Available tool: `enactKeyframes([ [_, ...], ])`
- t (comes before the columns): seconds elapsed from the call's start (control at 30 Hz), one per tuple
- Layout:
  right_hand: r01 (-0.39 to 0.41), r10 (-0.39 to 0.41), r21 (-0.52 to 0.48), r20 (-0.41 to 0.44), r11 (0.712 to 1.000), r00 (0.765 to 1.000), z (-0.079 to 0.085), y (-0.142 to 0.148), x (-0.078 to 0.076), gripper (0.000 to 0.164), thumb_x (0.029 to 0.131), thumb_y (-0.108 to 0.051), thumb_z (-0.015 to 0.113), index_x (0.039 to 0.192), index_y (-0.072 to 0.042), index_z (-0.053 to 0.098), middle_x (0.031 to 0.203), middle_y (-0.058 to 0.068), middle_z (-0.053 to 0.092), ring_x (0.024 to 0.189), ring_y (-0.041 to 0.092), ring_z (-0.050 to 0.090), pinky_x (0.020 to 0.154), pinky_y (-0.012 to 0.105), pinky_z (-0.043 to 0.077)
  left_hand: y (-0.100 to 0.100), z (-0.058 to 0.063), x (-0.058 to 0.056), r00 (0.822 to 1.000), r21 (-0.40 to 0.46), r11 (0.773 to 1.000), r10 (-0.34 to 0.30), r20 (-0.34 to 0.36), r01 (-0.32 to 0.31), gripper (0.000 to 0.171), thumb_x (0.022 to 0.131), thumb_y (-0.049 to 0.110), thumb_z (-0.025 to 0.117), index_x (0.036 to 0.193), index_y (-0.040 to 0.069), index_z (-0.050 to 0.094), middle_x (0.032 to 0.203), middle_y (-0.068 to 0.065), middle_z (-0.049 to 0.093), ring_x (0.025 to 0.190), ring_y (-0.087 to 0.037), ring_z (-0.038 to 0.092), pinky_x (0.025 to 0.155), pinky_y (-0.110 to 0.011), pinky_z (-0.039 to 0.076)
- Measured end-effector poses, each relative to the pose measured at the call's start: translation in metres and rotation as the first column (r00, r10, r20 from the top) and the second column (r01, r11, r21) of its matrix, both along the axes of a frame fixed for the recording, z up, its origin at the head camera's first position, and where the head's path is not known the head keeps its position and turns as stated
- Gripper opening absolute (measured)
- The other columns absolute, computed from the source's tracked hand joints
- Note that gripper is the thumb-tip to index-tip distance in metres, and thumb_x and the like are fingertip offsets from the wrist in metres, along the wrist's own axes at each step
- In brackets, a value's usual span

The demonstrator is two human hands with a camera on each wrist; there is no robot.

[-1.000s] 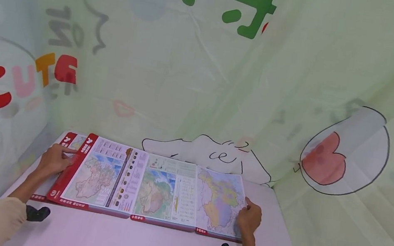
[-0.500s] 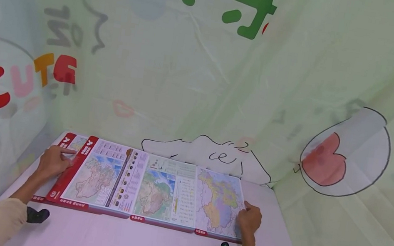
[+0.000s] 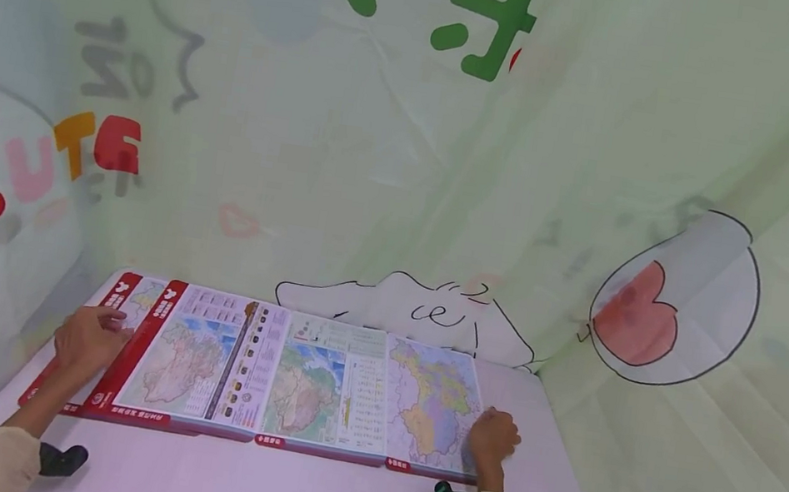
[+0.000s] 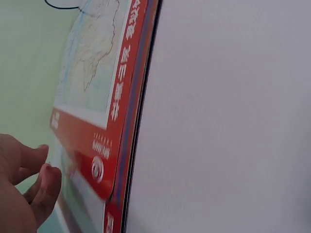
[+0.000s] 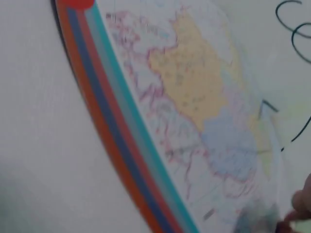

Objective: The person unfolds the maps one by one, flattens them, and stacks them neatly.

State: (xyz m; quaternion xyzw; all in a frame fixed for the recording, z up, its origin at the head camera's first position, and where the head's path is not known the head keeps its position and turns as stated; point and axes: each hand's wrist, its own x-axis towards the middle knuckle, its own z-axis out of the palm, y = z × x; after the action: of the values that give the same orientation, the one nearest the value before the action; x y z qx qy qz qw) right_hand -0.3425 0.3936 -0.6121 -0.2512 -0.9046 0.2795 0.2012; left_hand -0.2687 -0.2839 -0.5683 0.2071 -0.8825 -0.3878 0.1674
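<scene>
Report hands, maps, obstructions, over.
Left hand over leftmost map; right hand at rightmost map, grip unclear. Maps in a row, overlapping at left. No obstruction seen.

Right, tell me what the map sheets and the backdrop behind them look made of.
Map sheets: probably coated paper or thin card, smooth, judging by crisp printing and thin layered edges.
Backdrop: thin fabric or plastic sheeting, mostly matt, since it creases and hangs in folds; which, I can't tell.

The red-bordered map is seen lying on the pale table, the left hand held beside its border.
</scene>
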Motion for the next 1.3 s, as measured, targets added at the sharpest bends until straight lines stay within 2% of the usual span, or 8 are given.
enactKeyframes([
  [0.17,-0.049,0.052,0.093,-0.037,0.995,0.998,0.040,-0.053,0.021,0.052,0.114,-0.025,0.048,0.138,0.020,0.057,0.130,0.052,0.050,0.122,0.066,0.042,0.096,0.073,0.038,-0.017,-0.006,0.026,0.988,-0.170,0.981,-0.112,-0.103,0.094,0.046,0.101,0.007,0.067,0.141,-0.015,0.060,0.134,-0.044,0.061,0.107,-0.057,0.062,0.089,-0.072,0.056],
  [0.3,-0.257,0.278,0.148,-0.152,0.955,0.948,0.081,-0.122,0.039,0.055,0.111,-0.028,0.057,0.147,0.014,0.058,0.137,0.046,0.056,0.124,0.063,0.045,0.096,0.074,0.037,-0.020,-0.016,0.037,0.968,-0.317,0.937,-0.201,-0.147,0.147,0.056,0.096,0.000,0.068,0.148,-0.014,0.053,0.149,-0.043,0.044,0.118,-0.059,0.048,0.101,-0.081,0.046],
  [0.47,-0.537,0.572,0.231,-0.125,0.811,0.811,0.093,-0.207,0.045,0.051,0.108,-0.035,0.064,0.148,-0.002,0.066,0.139,0.032,0.069,0.127,0.056,0.057,0.101,0.072,0.043,-0.024,-0.029,0.047,0.962,-0.393,0.896,-0.261,-0.086,0.208,0.069,0.095,0.007,0.072,0.156,-0.010,0.047,0.159,-0.039,0.040,0.127,-0.059,0.045,0.107,-0.080,0.042],
  [0.6,-0.770,0.771,0.187,0.082,0.610,0.631,0.082,-0.272,0.060,0.063,0.109,-0.047,0.061,0.163,-0.017,0.052,0.158,0.034,0.055,0.148,0.058,0.047,0.117,0.077,0.037,-0.025,-0.036,0.053,0.958,-0.419,0.879,-0.279,-0.065,0.227,0.072,0.094,0.011,0.075,0.158,-0.005,0.047,0.159,-0.035,0.046,0.129,-0.056,0.047,0.104,-0.079,0.045],
  [0.7,-0.870,0.830,0.160,0.260,0.467,0.493,0.067,-0.309,0.068,0.074,0.107,-0.057,0.061,0.171,-0.027,0.039,0.170,0.038,0.036,0.159,0.064,0.029,0.123,0.083,0.026,-0.028,-0.040,0.055,0.958,-0.447,0.867,-0.278,-0.072,0.218,0.074,0.092,0.012,0.076,0.159,-0.003,0.048,0.159,-0.033,0.048,0.128,-0.053,0.048,0.102,-0.078,0.047],
  [0.8,-0.909,0.817,0.159,0.401,0.384,0.415,0.052,-0.334,0.072,0.081,0.103,-0.062,0.064,0.173,-0.037,0.031,0.177,0.035,0.021,0.164,0.065,0.014,0.125,0.085,0.016,-0.030,-0.041,0.055,0.955,-0.471,0.853,-0.289,-0.067,0.225,0.076,0.092,0.013,0.077,0.161,-0.001,0.047,0.161,-0.031,0.048,0.130,-0.052,0.048,0.103,-0.076,0.048],
  [0.97,-0.930,0.784,0.149,0.503,0.337,0.365,0.040,-0.341,0.074,0.085,0.100,-0.064,0.067,0.172,-0.044,0.028,0.180,0.030,0.016,0.165,0.062,0.012,0.125,0.085,0.015,-0.028,-0.045,0.053,0.947,-0.493,0.832,-0.318,-0.049,0.254,0.077,0.091,0.013,0.078,0.161,0.000,0.048,0.163,-0.029,0.047,0.132,-0.049,0.048,0.105,-0.073,0.050],
  [1.3,-0.944,0.804,0.126,0.498,0.305,0.326,0.051,-0.347,0.071,0.082,0.101,-0.059,0.068,0.172,-0.039,0.032,0.180,0.032,0.016,0.164,0.063,0.013,0.125,0.086,0.015,-0.037,-0.044,0.057,0.941,-0.520,0.814,-0.334,-0.054,0.259,0.078,0.089,0.013,0.080,0.160,0.001,0.050,0.161,-0.028,0.049,0.132,-0.048,0.048,0.105,-0.070,0.049],
])
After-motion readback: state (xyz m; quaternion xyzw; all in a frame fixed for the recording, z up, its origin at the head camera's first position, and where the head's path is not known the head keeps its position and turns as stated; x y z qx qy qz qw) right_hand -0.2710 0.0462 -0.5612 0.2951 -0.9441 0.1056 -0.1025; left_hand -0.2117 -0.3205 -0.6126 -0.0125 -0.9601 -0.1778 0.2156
